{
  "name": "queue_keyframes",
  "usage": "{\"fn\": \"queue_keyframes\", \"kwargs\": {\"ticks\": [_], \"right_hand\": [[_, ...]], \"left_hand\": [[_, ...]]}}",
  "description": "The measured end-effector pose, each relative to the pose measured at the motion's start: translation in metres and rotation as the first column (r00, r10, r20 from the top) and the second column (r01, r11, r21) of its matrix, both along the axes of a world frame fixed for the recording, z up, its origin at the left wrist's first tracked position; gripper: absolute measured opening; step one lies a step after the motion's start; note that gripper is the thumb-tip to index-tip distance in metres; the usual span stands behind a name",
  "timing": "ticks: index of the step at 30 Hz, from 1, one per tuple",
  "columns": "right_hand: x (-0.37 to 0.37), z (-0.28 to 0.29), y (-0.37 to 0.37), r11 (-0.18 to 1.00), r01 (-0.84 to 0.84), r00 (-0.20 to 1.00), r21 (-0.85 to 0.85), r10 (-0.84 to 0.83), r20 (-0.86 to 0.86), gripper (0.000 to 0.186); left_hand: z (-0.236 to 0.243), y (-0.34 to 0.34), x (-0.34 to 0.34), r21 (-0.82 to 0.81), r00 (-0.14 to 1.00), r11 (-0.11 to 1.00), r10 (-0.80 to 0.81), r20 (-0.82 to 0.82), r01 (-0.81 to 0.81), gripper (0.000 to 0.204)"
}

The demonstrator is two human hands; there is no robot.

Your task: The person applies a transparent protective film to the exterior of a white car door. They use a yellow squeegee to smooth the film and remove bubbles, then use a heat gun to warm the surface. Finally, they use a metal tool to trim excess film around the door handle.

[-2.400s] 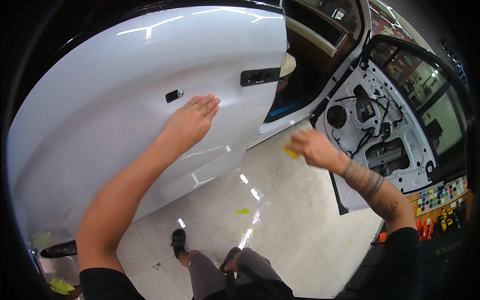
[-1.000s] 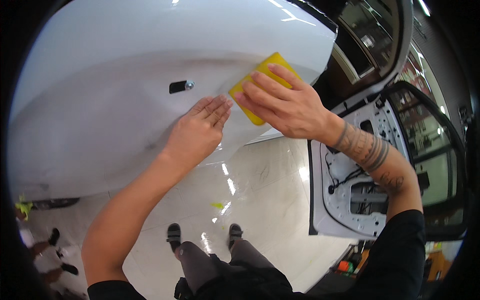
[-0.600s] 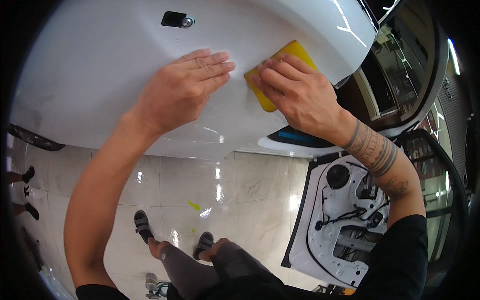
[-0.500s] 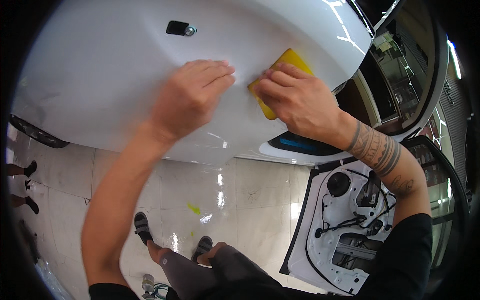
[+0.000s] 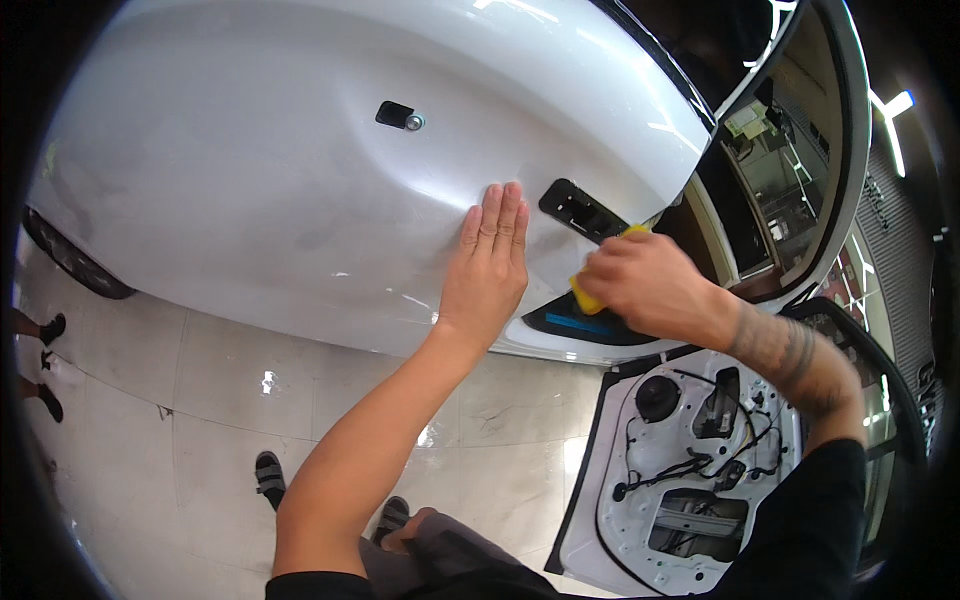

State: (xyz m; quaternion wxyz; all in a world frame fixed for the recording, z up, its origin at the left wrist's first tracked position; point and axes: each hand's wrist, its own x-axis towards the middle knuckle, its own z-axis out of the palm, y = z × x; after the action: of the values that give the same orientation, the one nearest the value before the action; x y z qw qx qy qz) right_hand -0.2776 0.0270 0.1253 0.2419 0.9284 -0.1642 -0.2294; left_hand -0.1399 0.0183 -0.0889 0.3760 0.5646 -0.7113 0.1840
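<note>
A glossy white car body panel (image 5: 260,150) curves across the upper part of the head view. My left hand (image 5: 490,255) lies flat on it, fingers straight and side by side, holding nothing. To its right, my right hand (image 5: 650,285) is closed round a yellow squeegee (image 5: 588,296), most of which the fingers cover. This hand is over the panel's edge, beside a black slotted recess (image 5: 580,208) and above a dark triangular piece with a blue strip (image 5: 580,322). Whether the squeegee touches the surface I cannot tell.
A small black cutout with a round metal fitting (image 5: 414,122) is in the panel. An open car door (image 5: 580,500), its inner frame and wiring exposed, stands at lower right. Window glass (image 5: 790,170) is at upper right. Another person's feet (image 5: 50,400) show at far left.
My left hand has moved right and flattened onto the panel. My right hand has carried the squeegee down and right, uncovering the black recess. My view has shifted slightly.
</note>
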Motion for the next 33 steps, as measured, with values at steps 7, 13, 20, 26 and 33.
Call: {"fn": "queue_keyframes", "kwargs": {"ticks": [7, 13, 20, 26, 33], "right_hand": [[-0.006, 0.026, -0.027, 0.992, 0.09, 0.734, 0.086, -0.125, 0.668, 0.024], [0.009, 0.001, -0.042, 0.992, 0.12, 0.723, -0.033, -0.064, 0.688, 0.021], [0.046, 0.014, -0.055, 0.983, 0.11, 0.894, -0.148, -0.033, 0.446, 0.019], [0.098, 0.014, -0.048, 0.969, 0.091, 0.982, -0.229, -0.126, -0.141, 0.016], [0.101, 0.021, -0.049, 0.981, -0.103, 0.982, -0.164, 0.075, -0.173, 0.01]], "left_hand": [[-0.001, -0.002, 0.008, 0.039, 0.993, 0.999, 0.01, 0.115, -0.015, 0.064], [-0.002, -0.001, 0.007, 0.034, 0.992, 0.999, 0.003, 0.129, -0.008, 0.064], [-0.002, 0.0, 0.014, 0.067, 0.988, 0.997, 0.017, 0.152, -0.027, 0.065], [0.001, 0.002, 0.014, 0.061, 0.994, 0.998, -0.024, 0.111, 0.018, 0.06], [-0.006, -0.003, 0.019, -0.001, 0.988, 0.999, 0.05, 0.145, -0.051, 0.06]]}}
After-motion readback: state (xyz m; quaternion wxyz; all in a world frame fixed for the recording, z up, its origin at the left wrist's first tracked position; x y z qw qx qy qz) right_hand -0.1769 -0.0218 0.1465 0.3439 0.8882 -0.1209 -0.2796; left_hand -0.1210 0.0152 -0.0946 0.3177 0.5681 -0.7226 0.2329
